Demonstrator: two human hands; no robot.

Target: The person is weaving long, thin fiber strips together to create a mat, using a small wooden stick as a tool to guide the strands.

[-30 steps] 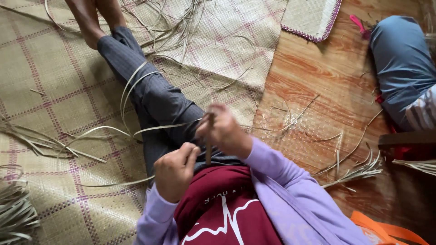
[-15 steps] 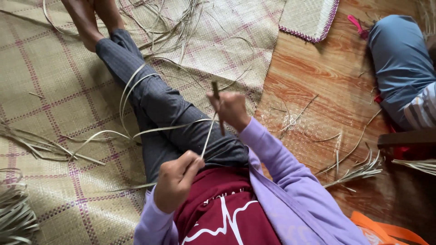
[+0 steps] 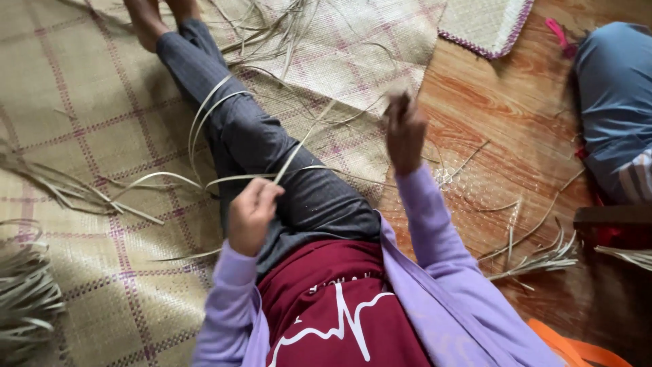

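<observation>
I sit on a woven mat [image 3: 81, 109] with my legs in dark trousers stretched out. My left hand [image 3: 250, 216] is closed over my lap, pinching one end of a long pale leaf strip [image 3: 299, 146]. The strip runs up and to the right toward my right hand [image 3: 405, 132], which is raised and closed around a thin dark stick-like tool; this hand is blurred. Other pale strips [image 3: 204, 122] curl over my thigh.
Bundles of dried strips lie at the left edge [image 3: 27, 299] and on the wooden floor [image 3: 536, 258] to the right. Another person's leg in blue trousers [image 3: 614, 95] rests at the upper right. A small mat with purple edging [image 3: 485, 27] lies at the top.
My right hand has moved up and to the right, away from my left hand, drawing the tool along the strip. My left hand stayed over my lap, holding the strip's end.
</observation>
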